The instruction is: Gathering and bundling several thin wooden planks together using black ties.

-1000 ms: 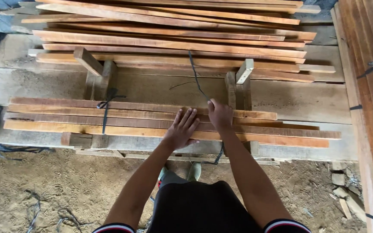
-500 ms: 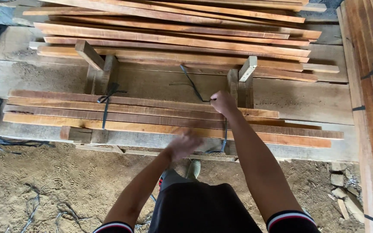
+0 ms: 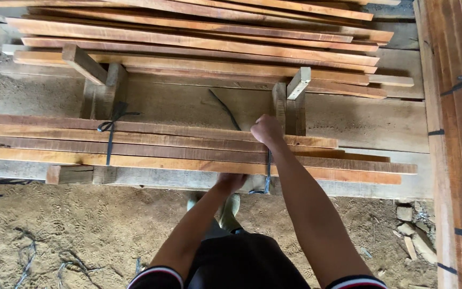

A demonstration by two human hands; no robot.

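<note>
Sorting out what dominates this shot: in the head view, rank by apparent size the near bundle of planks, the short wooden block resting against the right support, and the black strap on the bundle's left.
1. near bundle of planks
2. black strap
3. short wooden block

Strap and block look close; unsure.

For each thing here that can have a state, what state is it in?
Plank bundle: lying flat, tied at left.
Left tie: knotted round the planks.
Black strap: taut, not knotted.
Right hand: closed on the strap.
Left hand: under the bundle's near edge.
</note>
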